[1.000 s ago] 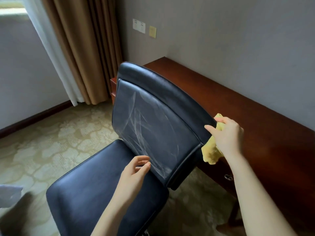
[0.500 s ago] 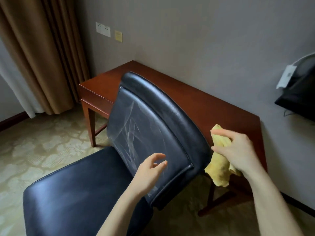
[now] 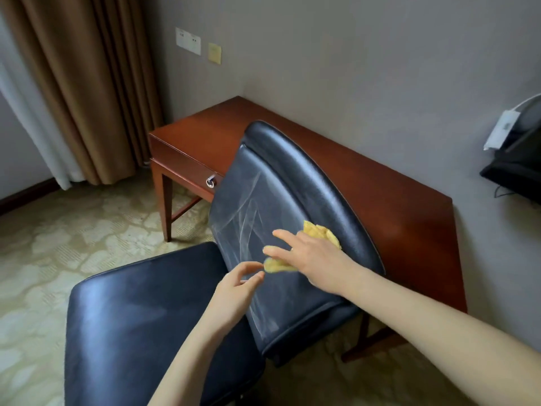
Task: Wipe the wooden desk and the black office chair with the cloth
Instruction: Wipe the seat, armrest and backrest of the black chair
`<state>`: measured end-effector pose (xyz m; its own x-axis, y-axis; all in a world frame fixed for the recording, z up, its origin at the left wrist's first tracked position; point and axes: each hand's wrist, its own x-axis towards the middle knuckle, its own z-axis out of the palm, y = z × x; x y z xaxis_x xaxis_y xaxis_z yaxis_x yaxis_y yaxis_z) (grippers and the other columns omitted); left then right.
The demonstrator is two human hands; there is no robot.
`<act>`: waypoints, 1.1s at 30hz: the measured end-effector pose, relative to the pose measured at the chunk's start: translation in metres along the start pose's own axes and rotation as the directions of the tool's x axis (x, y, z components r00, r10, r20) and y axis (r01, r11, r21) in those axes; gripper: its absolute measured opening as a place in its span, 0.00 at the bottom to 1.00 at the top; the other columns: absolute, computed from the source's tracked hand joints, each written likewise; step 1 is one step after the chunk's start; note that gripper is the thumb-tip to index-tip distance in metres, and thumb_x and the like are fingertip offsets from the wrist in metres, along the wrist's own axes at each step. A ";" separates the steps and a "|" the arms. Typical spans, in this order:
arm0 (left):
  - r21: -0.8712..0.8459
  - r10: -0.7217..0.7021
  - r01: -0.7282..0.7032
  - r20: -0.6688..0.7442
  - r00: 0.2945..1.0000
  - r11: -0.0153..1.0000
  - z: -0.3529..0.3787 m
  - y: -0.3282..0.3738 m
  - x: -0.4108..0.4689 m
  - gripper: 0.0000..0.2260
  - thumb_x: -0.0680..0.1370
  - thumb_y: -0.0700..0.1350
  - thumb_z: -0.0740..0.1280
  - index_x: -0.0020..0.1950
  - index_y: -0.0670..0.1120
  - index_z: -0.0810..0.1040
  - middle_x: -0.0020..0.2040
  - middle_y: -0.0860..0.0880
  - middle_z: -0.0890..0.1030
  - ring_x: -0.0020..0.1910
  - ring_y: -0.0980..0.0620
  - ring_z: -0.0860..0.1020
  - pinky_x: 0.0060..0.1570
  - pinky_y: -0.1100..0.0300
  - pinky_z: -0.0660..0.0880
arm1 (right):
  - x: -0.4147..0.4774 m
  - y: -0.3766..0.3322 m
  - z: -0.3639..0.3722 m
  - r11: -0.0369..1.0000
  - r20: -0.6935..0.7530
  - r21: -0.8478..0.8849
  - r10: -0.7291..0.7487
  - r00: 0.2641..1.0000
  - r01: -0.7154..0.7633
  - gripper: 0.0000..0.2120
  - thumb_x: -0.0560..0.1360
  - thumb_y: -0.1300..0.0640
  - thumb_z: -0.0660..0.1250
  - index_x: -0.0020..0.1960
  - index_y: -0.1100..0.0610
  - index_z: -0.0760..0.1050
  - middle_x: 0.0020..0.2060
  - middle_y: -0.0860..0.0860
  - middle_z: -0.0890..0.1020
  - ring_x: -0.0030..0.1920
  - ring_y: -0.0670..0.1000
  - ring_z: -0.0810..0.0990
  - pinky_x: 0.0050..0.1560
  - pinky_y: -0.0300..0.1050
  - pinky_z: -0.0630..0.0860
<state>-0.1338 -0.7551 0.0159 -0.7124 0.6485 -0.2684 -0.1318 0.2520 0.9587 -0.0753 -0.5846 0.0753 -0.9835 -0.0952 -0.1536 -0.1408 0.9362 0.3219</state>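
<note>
Against grey wall (image 3: 366, 54), wooden desk (image 3: 409, 218)

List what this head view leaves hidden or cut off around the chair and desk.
- Chair base: cut off by the bottom edge.
- Desk front, middle part: hidden behind the chair's backrest.
- Cloth: mostly covered by the right hand.
- Dark object: cut off at the right edge.

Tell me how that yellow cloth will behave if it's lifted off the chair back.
The yellow cloth is bunched and crumpled under the right hand, so it would probably hang limp. It looks thin, likely light. Pressed against the smooth black chair backrest, it should slide easily.
</note>
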 end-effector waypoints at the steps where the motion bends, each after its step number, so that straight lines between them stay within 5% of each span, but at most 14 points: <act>1: -0.002 -0.003 0.003 -0.016 1.000 1.000 -0.004 -0.003 -0.001 0.06 0.80 0.46 0.63 0.52 0.58 0.76 0.54 0.59 0.78 0.53 0.65 0.74 0.46 0.71 0.67 | -0.003 -0.001 0.006 1.000 0.026 -0.016 0.020 0.999 -0.020 0.37 0.72 0.69 0.62 0.75 0.49 0.52 0.73 0.55 0.58 0.59 0.55 0.71 0.60 0.51 0.68; 3: 0.002 -0.013 0.013 -0.026 1.000 1.000 -0.010 -0.008 -0.003 0.06 0.80 0.48 0.62 0.52 0.60 0.75 0.53 0.61 0.77 0.54 0.66 0.73 0.44 0.72 0.66 | -0.012 0.001 0.010 0.993 0.057 -0.119 -0.010 0.998 0.017 0.24 0.75 0.66 0.53 0.71 0.59 0.61 0.68 0.57 0.67 0.63 0.56 0.70 0.67 0.50 0.64; 5: -0.001 -0.017 0.017 -0.025 1.000 1.000 -0.013 -0.014 -0.003 0.06 0.80 0.49 0.62 0.53 0.60 0.75 0.53 0.61 0.77 0.53 0.66 0.73 0.43 0.72 0.66 | -0.024 0.002 0.010 0.961 0.074 -0.265 -0.056 0.996 0.074 0.23 0.73 0.60 0.46 0.61 0.59 0.74 0.59 0.54 0.77 0.64 0.56 0.72 0.65 0.50 0.67; 10: 0.002 -0.021 0.021 -0.005 1.000 1.000 -0.017 -0.034 -0.001 0.06 0.80 0.48 0.63 0.52 0.61 0.74 0.55 0.58 0.78 0.55 0.62 0.74 0.44 0.73 0.67 | -0.050 0.004 0.014 0.876 0.271 -0.422 -0.123 0.955 0.232 0.25 0.70 0.43 0.65 0.63 0.54 0.75 0.65 0.54 0.75 0.70 0.56 0.67 0.68 0.70 0.57; 13: 0.043 -0.021 0.019 0.053 0.998 0.999 -0.016 -0.046 0.005 0.12 0.79 0.48 0.64 0.61 0.58 0.72 0.65 0.54 0.75 0.64 0.57 0.71 0.58 0.65 0.70 | -0.045 0.009 0.016 0.882 0.222 -0.410 -0.152 0.963 0.234 0.18 0.72 0.46 0.66 0.59 0.52 0.76 0.64 0.52 0.75 0.68 0.56 0.69 0.67 0.70 0.59; 15: 0.090 0.017 -0.024 0.074 0.997 0.996 -0.013 -0.050 0.012 0.22 0.77 0.47 0.67 0.71 0.54 0.67 0.72 0.55 0.68 0.71 0.56 0.64 0.67 0.63 0.61 | -0.038 0.011 0.019 0.874 0.192 -0.401 -0.213 0.958 0.274 0.12 0.74 0.49 0.63 0.55 0.51 0.76 0.59 0.50 0.77 0.64 0.55 0.73 0.69 0.66 0.60; 18: 0.178 0.076 -0.095 0.109 0.991 0.979 -0.007 -0.052 0.029 0.35 0.75 0.47 0.70 0.77 0.50 0.56 0.77 0.55 0.56 0.76 0.56 0.54 0.72 0.61 0.54 | -0.019 0.025 0.019 0.842 0.138 -0.405 -0.329 0.934 0.356 0.08 0.76 0.54 0.61 0.50 0.50 0.78 0.51 0.48 0.79 0.56 0.52 0.78 0.67 0.59 0.62; 21: 0.343 0.025 -0.081 0.166 0.986 0.936 0.001 -0.058 0.052 0.43 0.74 0.52 0.71 0.78 0.51 0.45 0.79 0.54 0.45 0.77 0.52 0.45 0.75 0.47 0.46 | 0.020 0.051 0.009 0.848 0.109 -0.390 -0.343 0.933 0.358 0.08 0.77 0.53 0.60 0.49 0.49 0.78 0.49 0.47 0.79 0.54 0.52 0.78 0.62 0.55 0.70; 26: 0.441 -0.026 -0.035 0.132 0.991 0.897 0.017 -0.066 0.085 0.54 0.67 0.64 0.71 0.77 0.53 0.35 0.74 0.60 0.33 0.74 0.54 0.32 0.71 0.44 0.34 | 0.127 0.100 -0.007 0.849 0.160 -0.415 -0.284 0.945 0.325 0.14 0.79 0.47 0.50 0.56 0.46 0.72 0.57 0.44 0.74 0.66 0.49 0.68 0.58 0.50 0.62; 30: 0.376 -0.078 0.032 0.108 0.991 0.926 0.024 -0.072 0.104 0.54 0.62 0.75 0.61 0.77 0.54 0.37 0.72 0.65 0.35 0.71 0.58 0.28 0.71 0.47 0.32 | 0.210 0.124 -0.014 0.856 0.127 -0.422 -0.270 0.954 0.298 0.12 0.79 0.48 0.54 0.56 0.46 0.74 0.58 0.45 0.74 0.66 0.50 0.66 0.57 0.52 0.62; 33: 0.368 -0.133 0.094 0.082 0.988 0.925 0.028 -0.077 0.112 0.42 0.70 0.71 0.52 0.78 0.56 0.42 0.75 0.65 0.41 0.70 0.62 0.30 0.72 0.49 0.33 | 0.251 0.129 -0.014 0.868 0.117 -0.410 -0.255 0.960 0.280 0.11 0.79 0.52 0.57 0.54 0.48 0.77 0.57 0.46 0.76 0.64 0.53 0.68 0.57 0.53 0.63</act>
<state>-0.1839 -0.6822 -0.0910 -0.6294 0.6662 -0.4001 0.0648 0.5581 0.8273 -0.3419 -0.4926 0.0910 -0.8951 -0.2901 -0.3387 -0.4442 0.6471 0.6196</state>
